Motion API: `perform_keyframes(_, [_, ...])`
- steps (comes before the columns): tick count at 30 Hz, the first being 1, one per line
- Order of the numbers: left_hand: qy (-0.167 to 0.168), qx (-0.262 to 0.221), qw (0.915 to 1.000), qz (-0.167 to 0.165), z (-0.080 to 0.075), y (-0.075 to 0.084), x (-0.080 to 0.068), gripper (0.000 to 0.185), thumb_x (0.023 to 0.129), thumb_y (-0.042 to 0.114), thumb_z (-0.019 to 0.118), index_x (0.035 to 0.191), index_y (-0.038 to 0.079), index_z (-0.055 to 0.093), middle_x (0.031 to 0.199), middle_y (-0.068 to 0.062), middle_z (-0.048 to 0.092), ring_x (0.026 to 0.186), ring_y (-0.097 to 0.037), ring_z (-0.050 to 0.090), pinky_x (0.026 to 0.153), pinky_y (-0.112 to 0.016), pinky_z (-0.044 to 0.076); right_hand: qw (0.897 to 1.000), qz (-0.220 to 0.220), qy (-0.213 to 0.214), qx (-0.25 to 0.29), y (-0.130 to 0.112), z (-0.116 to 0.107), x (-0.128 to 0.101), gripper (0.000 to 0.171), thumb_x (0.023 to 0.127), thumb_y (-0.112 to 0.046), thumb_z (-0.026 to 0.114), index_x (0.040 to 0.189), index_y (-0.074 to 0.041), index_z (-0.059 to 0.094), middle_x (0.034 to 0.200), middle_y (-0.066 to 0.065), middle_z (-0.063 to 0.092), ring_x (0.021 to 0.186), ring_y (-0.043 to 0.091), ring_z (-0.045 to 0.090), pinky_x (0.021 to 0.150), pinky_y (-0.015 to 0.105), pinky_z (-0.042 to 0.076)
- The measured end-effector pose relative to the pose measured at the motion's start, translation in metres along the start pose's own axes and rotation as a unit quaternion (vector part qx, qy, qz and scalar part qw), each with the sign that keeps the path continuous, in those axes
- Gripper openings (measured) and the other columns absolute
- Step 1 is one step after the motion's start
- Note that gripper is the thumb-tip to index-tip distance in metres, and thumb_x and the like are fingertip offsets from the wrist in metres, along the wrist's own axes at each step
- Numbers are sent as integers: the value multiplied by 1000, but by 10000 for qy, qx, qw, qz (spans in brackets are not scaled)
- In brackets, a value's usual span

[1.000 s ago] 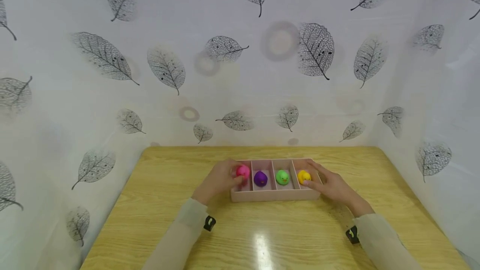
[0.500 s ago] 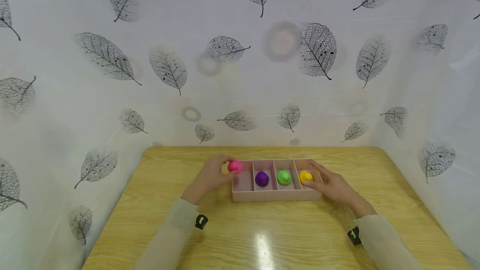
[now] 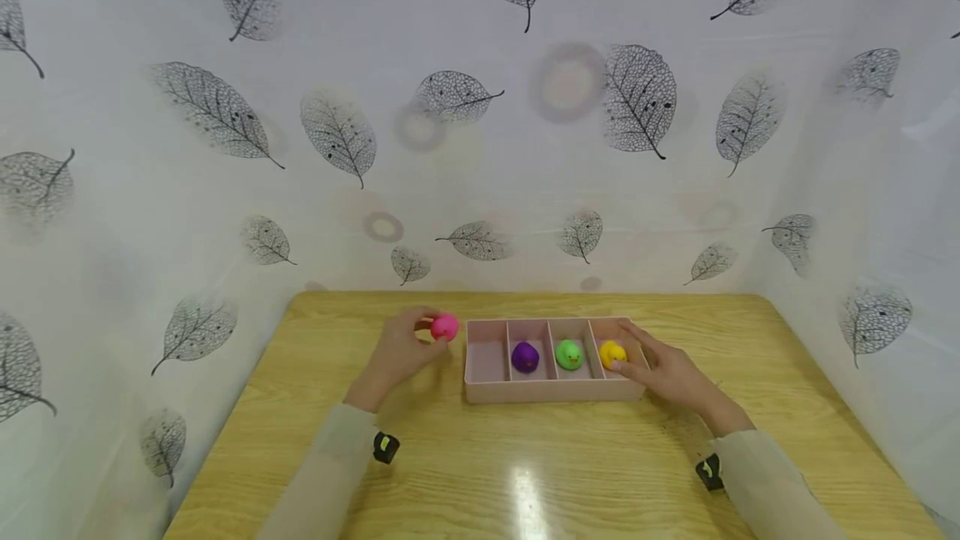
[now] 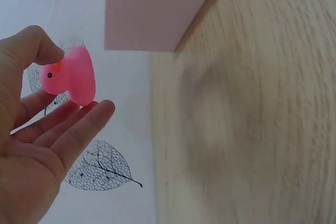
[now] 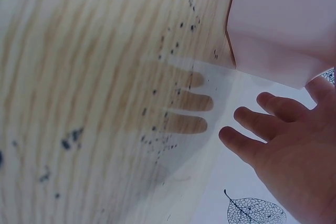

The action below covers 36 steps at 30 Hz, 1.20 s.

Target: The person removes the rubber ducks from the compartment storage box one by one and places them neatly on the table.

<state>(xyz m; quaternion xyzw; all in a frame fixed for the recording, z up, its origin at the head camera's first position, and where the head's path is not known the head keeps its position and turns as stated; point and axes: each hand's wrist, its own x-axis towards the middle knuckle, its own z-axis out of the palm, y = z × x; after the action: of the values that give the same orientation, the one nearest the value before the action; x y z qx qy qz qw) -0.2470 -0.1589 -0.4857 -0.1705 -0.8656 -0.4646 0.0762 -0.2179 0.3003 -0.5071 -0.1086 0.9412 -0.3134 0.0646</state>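
Raised just left of the box, my left hand (image 3: 397,352) pinches a pink rubber duck (image 3: 444,327) between thumb and fingertips. In the left wrist view the duck (image 4: 79,76) hangs clear of the table, its beak by the thumb. The pale pink divided box (image 3: 551,392) has its leftmost compartment bare. A purple duck (image 3: 525,357), a green duck (image 3: 569,355) and a yellow duck (image 3: 612,353) each sit in their own compartment. My right hand (image 3: 671,373) rests at the box's right end, index finger at the back rim, thumb by the yellow duck; its other fingers extend outside.
The wooden table (image 3: 465,473) carries the box near its back. A white sheet printed with leaves (image 3: 465,173) hangs behind and along both sides. Dark specks (image 5: 73,137) mark the table near the right hand.
My left hand has lifted the pink duck out of the leftmost compartment and carried it left, past the box's edge. The right hand has stayed at the right end.
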Motion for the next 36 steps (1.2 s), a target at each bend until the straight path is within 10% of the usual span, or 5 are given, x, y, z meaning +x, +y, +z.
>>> perform_keyframes(12, [424,-535,9960,-583,-7,-25,-8,41,84,1,80,124,-2,72,121,-21,72,110,-35,69,96,-47,62,10000,-52,-22,14,2,-1,0,86,101,-57,63,169,-22,24,163,33,36,133,61,53,101,76,47])
perform_keyframes(36, [241,-478,9877,-1470,-24,-66,-20,40,94,16,80,130,2,71,132,-23,71,116,-38,72,97,-44,62,10000,18,-20,-34,4,1,1,87,100,-59,63,169,-23,24,163,34,37,134,62,51,102,77,46])
